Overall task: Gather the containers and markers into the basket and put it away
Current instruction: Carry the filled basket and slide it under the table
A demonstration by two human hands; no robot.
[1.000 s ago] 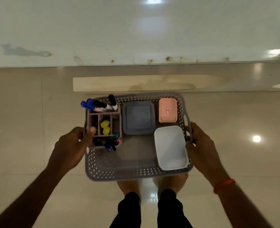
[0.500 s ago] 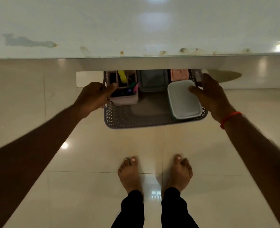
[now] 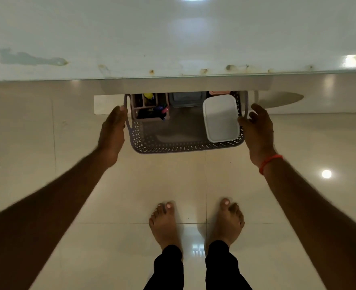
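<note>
A grey perforated basket point(image 3: 185, 148) sits low on the tiled floor, its far half hidden under the white table top point(image 3: 172, 38). Inside it are a white lidded container point(image 3: 221, 118), a grey container point(image 3: 186, 99), a sliver of a pink container point(image 3: 219, 92) and a pink organiser holding markers point(image 3: 149, 110). My left hand point(image 3: 112, 132) lies flat along the basket's left side, with straight fingers at the handle. My right hand point(image 3: 258, 130) is by the right handle with its fingers spread and its thumb at the rim.
The table's edge runs across the view above the basket. Glossy beige floor tiles point(image 3: 298, 143) surround it. My bare feet point(image 3: 166, 222) stand just behind the basket, and a pale table base point(image 3: 108, 104) shows on the floor at its left.
The basket went from waist height down and forward under the table. Both hands gripped its handles before. Now their fingers have loosened and straightened beside it.
</note>
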